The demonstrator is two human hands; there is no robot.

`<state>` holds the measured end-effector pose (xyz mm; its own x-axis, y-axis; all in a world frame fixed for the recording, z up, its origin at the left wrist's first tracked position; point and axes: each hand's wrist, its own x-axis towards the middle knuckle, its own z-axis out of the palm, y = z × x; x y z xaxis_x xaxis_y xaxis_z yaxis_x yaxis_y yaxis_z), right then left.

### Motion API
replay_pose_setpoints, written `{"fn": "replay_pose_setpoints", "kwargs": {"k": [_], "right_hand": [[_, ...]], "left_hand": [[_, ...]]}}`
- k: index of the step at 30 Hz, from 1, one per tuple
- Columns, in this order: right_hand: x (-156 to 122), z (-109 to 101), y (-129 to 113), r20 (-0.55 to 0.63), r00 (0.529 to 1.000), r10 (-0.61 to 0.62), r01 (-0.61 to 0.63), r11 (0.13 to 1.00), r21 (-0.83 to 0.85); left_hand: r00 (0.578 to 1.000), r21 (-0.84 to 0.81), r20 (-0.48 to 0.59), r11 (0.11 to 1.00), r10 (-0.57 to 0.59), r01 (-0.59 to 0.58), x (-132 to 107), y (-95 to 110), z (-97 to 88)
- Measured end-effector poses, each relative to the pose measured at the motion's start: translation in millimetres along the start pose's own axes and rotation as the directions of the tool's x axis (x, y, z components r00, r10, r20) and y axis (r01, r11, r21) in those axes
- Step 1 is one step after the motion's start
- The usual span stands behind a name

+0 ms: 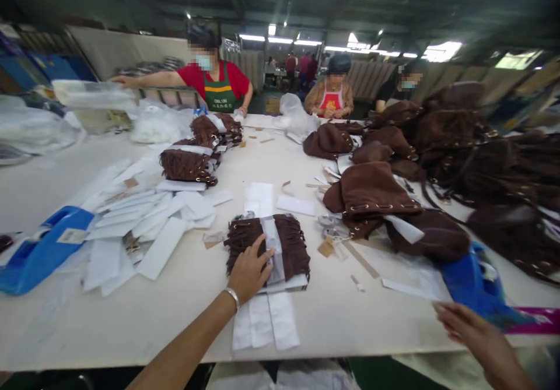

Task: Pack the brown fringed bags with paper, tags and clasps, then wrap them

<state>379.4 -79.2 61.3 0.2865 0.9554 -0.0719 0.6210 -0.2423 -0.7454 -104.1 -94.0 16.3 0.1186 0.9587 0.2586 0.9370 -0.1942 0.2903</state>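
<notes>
My left hand (248, 270), with a bracelet on its wrist, lies flat with spread fingers on a brown fringed piece (293, 247) wrapped by a white paper band (273, 244) in front of me. White paper strips (266, 320) stick out under it toward the table edge. My right hand (470, 331) hovers at the lower right near the table edge, fingers stretched, holding nothing, close to a blue plastic bag (470, 288).
The white table (175, 314) carries scattered white paper strips (144, 232), a blue bag (44, 253) at left, stacked fringed bundles (188, 165), and heaped brown suede bags (459, 162) at right. Three people work at the far side (214, 75).
</notes>
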Motion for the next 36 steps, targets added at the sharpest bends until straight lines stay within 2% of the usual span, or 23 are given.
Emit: {"fn": "replay_pose_setpoints", "kwargs": {"k": [1,3,4,7,8,10,12,14,19,24,32,36], "right_hand": [[-5.5,12.7,-17.9,0.025,1.000,0.020,-0.020,1.000,0.023],[-23.1,56.3,-70.1,0.185,0.980,-0.080,0.062,0.993,0.100],[-33.4,85.0,-100.5,0.289,0.947,-0.141,0.095,0.981,0.170],[-59.3,177.2,-178.7,0.527,0.817,-0.233,0.067,0.947,0.315],[-63.9,204.2,-194.7,0.551,0.806,-0.217,0.062,0.956,0.286],[-66.1,246.4,-210.1,0.543,0.822,-0.172,0.073,0.977,0.199],[-61.4,271.5,-210.1,0.514,0.846,-0.141,0.089,0.988,0.124],[-54.8,283.1,-205.1,0.490,0.862,-0.128,0.113,0.992,0.059],[-47.5,292.4,-205.2,0.414,0.902,-0.119,0.185,0.975,-0.123],[-45.8,301.2,-211.9,0.355,0.933,-0.061,0.160,0.953,-0.258],[-44.1,304.5,-210.9,0.344,0.939,0.004,0.117,0.936,-0.333],[-40.2,307.2,-214.9,0.379,0.923,0.063,0.084,0.930,-0.357]], "left_hand": [[1.000,-0.006,0.002,1.000,-0.001,0.001,-1.1,0.7,-0.6],[1.000,-0.015,0.003,1.000,-0.001,0.001,-2.8,0.9,-0.6],[1.000,-0.016,0.001,1.000,-0.001,0.001,-3.3,0.5,-0.2],[1.000,-0.012,-0.011,1.000,-0.005,0.005,-4.5,-2.0,1.6],[1.000,-0.011,-0.015,1.000,-0.004,0.004,-4.9,-2.9,2.1],[1.000,-0.011,-0.025,1.000,-0.003,0.003,-5.9,-4.4,2.8],[0.999,-0.016,-0.033,1.000,-0.003,0.003,-7.2,-5.7,3.3],[0.999,-0.021,-0.040,1.000,-0.009,0.008,-8.6,-6.9,3.9],[0.998,-0.049,-0.055,0.999,-0.018,0.016,-10.8,-10.2,6.5],[0.997,-0.038,-0.069,0.999,-0.022,0.019,-11.3,-11.6,8.0],[0.997,-0.007,-0.079,1.000,-0.002,0.002,-12.7,-13.0,9.0],[0.996,-0.012,-0.092,1.000,0.007,-0.008,-12.7,-13.3,8.4]]}}
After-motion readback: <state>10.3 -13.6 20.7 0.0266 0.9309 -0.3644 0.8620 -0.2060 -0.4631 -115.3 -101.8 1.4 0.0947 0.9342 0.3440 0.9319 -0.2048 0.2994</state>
